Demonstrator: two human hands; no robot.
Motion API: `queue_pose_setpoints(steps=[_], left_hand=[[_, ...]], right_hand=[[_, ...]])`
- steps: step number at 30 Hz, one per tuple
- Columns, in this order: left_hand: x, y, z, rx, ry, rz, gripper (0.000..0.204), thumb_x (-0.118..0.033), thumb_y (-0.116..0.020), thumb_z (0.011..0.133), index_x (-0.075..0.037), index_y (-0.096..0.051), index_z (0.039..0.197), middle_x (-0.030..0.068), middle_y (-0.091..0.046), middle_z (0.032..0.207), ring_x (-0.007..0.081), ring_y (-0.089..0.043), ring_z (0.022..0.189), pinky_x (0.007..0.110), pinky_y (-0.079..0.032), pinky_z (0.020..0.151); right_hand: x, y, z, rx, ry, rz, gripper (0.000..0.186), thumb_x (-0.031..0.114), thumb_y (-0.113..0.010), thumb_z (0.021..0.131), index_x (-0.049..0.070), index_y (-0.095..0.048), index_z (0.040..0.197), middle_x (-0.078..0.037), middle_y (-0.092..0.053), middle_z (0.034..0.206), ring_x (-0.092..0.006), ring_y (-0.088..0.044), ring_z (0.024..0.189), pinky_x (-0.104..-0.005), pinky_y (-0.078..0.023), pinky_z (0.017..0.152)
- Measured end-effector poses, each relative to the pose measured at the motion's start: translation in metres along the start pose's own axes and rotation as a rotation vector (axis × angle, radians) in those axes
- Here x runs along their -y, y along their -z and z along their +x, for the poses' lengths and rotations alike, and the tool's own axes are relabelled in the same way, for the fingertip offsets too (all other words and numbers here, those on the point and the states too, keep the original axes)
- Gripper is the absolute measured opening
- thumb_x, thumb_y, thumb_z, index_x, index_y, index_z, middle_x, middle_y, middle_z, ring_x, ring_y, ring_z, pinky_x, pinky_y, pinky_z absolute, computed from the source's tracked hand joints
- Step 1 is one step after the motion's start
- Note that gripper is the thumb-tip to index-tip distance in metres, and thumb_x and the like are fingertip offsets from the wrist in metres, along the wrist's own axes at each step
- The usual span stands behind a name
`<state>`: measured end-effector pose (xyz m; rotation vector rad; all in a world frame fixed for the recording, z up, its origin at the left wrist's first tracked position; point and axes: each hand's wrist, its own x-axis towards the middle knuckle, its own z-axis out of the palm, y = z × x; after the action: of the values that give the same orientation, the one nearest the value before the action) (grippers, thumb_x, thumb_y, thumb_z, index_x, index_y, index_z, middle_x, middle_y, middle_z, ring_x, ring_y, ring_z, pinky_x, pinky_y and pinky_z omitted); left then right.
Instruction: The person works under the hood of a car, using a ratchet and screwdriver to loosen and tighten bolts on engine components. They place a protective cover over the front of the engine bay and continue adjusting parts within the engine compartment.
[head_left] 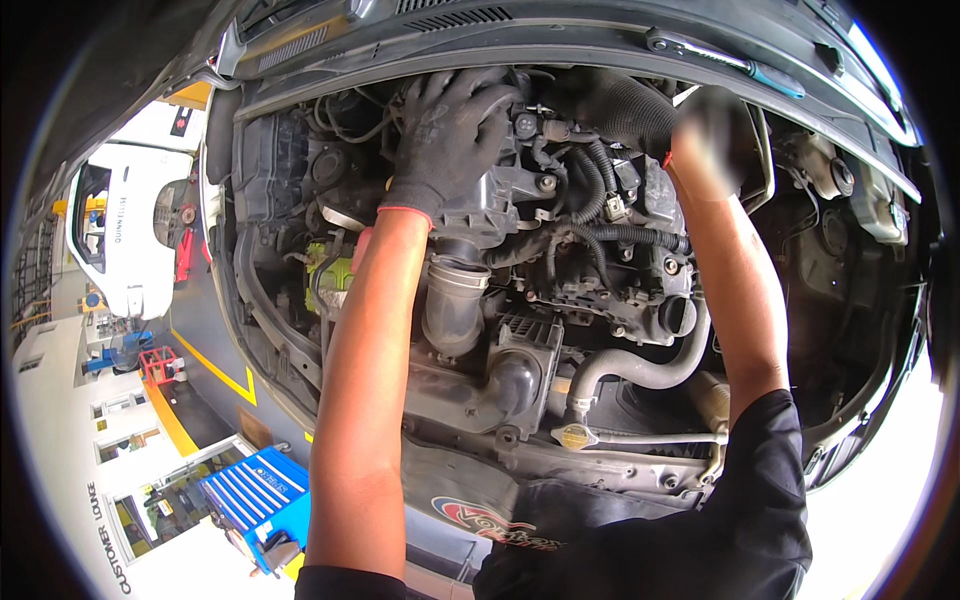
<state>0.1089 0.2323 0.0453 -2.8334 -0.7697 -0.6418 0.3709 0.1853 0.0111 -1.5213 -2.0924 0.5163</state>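
Observation:
My left hand [447, 140], in a dark glove with a red cuff, lies over the back of a black plastic engine housing [477, 220], its fingers somewhat apart and bent over it, tips partly hidden. Below it is a grey ribbed intake duct [453, 305]. My right hand [640, 120], also gloved, reaches into the back of the engine bay to the right of some corrugated hoses [590, 185]; its fingers are dark and blurred, so what they touch cannot be made out.
A ratchet with a blue grip [770, 78] lies on the cowl [560, 45] behind my hands. The front body rail [630, 465] runs across below. At left are a white vehicle [130, 230], a blue tool chest [255, 495] and a red wheeled stand [160, 365].

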Motion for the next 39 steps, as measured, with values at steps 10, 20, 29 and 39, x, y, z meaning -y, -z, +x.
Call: queue_pose_setpoints(steps=[10, 20, 29, 39], left_hand=[[0.002, -0.002, -0.001, -0.011, 0.004, -0.029, 0.031, -0.032, -0.065, 0.107, -0.023, -0.081, 0.132, 0.0006, -0.069, 0.146, 0.0312, -0.058, 0.139, 0.054, -0.042, 0.118], [0.000, -0.004, 0.002, -0.048, -0.007, -0.040, 0.030, -0.028, -0.069, 0.100, -0.028, -0.085, 0.125, -0.0037, -0.071, 0.147, 0.0281, -0.059, 0.140, 0.053, -0.044, 0.116], [-0.001, -0.006, 0.002, -0.050, 0.008, -0.035, 0.030, -0.029, -0.070, 0.099, -0.027, -0.084, 0.125, -0.0036, -0.071, 0.146, 0.0286, -0.059, 0.140, 0.054, -0.043, 0.116], [0.000, -0.003, 0.002, 0.002, -0.012, 0.011, 0.032, -0.034, -0.063, 0.109, -0.027, -0.080, 0.136, -0.0010, -0.067, 0.150, 0.0298, -0.056, 0.143, 0.054, -0.040, 0.121]], right_hand=[[-0.010, -0.005, -0.001, -0.050, -0.020, 0.132, 0.038, 0.034, -0.065, 0.117, 0.007, -0.075, 0.142, -0.018, -0.083, 0.119, -0.0214, -0.074, 0.094, -0.0363, -0.061, 0.089], [-0.005, 0.010, -0.010, -0.018, 0.280, -0.294, 0.034, 0.028, -0.076, 0.097, 0.003, -0.080, 0.120, -0.022, -0.079, 0.112, -0.0390, -0.079, 0.101, -0.0451, -0.065, 0.090], [0.001, 0.024, -0.018, 0.144, 0.148, -0.256, 0.044, 0.025, -0.083, 0.099, 0.002, -0.074, 0.136, -0.019, -0.079, 0.123, -0.0369, -0.076, 0.108, -0.0446, -0.061, 0.100], [0.021, 0.017, -0.024, 0.027, -0.023, 0.074, 0.056, 0.033, -0.082, 0.104, 0.003, -0.068, 0.149, -0.019, -0.080, 0.130, -0.0361, -0.075, 0.119, -0.0436, -0.059, 0.109]])
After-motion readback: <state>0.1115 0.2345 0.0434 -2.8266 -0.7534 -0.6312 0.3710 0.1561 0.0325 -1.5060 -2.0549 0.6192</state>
